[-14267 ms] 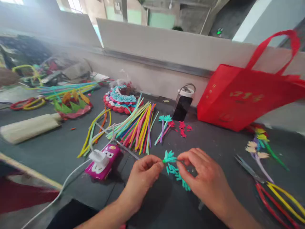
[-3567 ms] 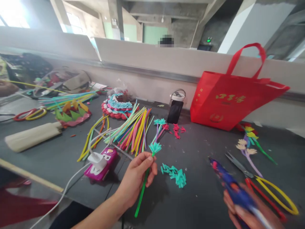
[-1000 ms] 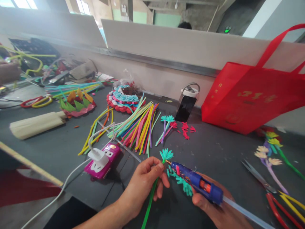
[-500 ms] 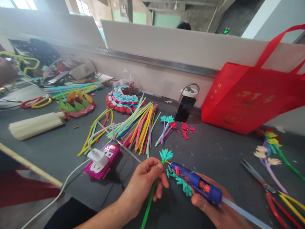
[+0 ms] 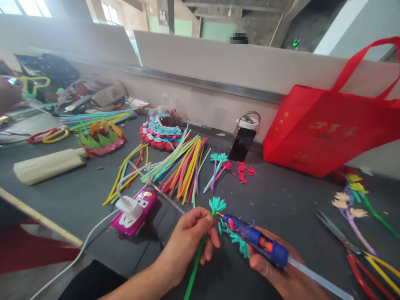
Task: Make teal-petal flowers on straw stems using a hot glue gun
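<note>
My left hand (image 5: 190, 233) pinches the green stem (image 5: 194, 266) of a small flower just below its teal petals (image 5: 217, 204). In my right hand (image 5: 275, 266) is a blue hot glue gun (image 5: 250, 235), a clear glue stick (image 5: 318, 278) sticking out of its back. The gun's metal tip touches or nearly touches the base of the petals; which of the two I cannot tell. Loose teal petal pieces (image 5: 240, 243) lie on the table below the gun, partly hidden by it. The fingers of my right hand are mostly behind the gun.
Colourful pipe cleaners (image 5: 184, 166) lie beyond my hands, beside a purple power strip (image 5: 134, 211). Finished flowers (image 5: 218, 157) and red petals (image 5: 241, 171) rest near a phone (image 5: 241, 143). Scissors (image 5: 343, 241) lie right, a red bag (image 5: 312, 129) behind. Another person's hand (image 5: 9, 96) is far left.
The glue gun and flower have hardly moved; the gun's back end sits very slightly further left. My left hand keeps its pinch. The view has tilted a little.
</note>
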